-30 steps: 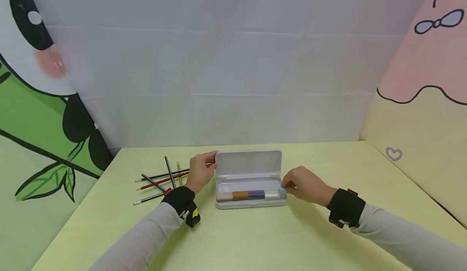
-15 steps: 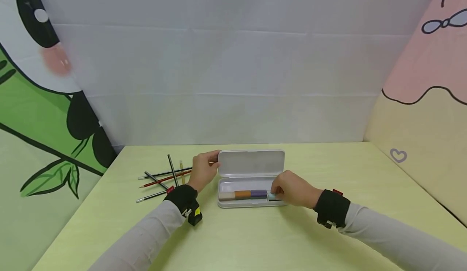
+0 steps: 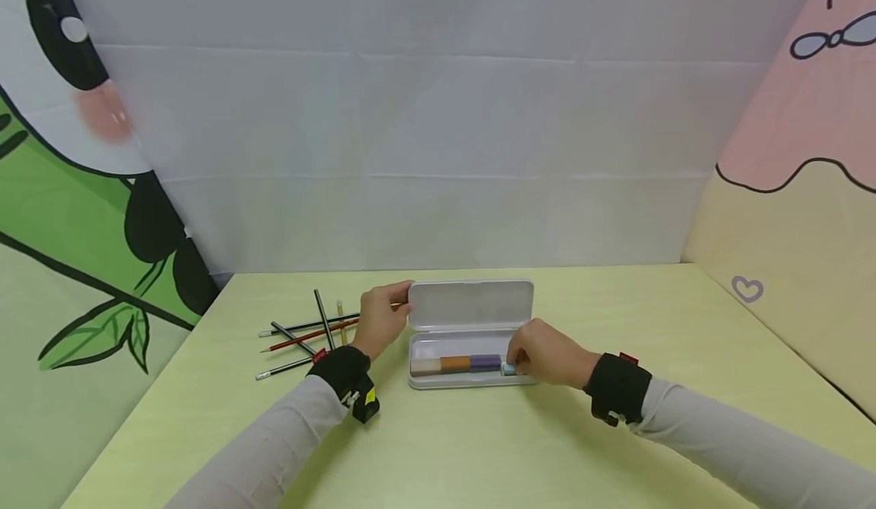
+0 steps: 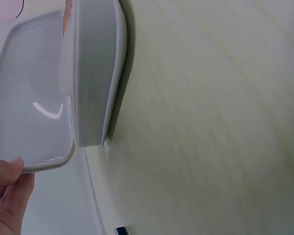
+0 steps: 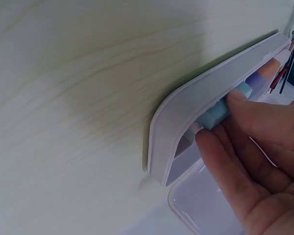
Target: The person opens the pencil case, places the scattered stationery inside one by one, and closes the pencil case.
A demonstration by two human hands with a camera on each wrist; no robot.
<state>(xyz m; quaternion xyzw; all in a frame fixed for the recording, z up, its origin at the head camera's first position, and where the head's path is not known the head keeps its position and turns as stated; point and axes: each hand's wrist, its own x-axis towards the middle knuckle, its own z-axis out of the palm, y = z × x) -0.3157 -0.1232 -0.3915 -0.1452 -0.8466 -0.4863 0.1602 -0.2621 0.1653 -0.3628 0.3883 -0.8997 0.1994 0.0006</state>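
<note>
A white pencil case [image 3: 455,343] lies open on the table, its lid [image 3: 472,305] raised at the back. My left hand [image 3: 380,320] pinches the lid's left edge between thumb and fingers, as the left wrist view also shows. My right hand [image 3: 553,353] is over the right end of the case. Its thumb and fingers pinch a light blue eraser [image 5: 215,115] inside the case, along the front wall. In line to the left of it lie a purple block [image 3: 485,363], an orange one [image 3: 455,364] and a pale beige one [image 3: 426,367].
Several pencils [image 3: 301,339] lie crossed in a loose pile to the left of the case, partly behind my left hand. A pale yellow-green table [image 3: 452,448] carries everything. A white cloth backdrop [image 3: 438,151] stands behind, with printed panels at both sides.
My right hand has moved left from beyond the case's right end to over its inside, bringing the light blue eraser next to the purple block. My left hand stays on the lid.
</note>
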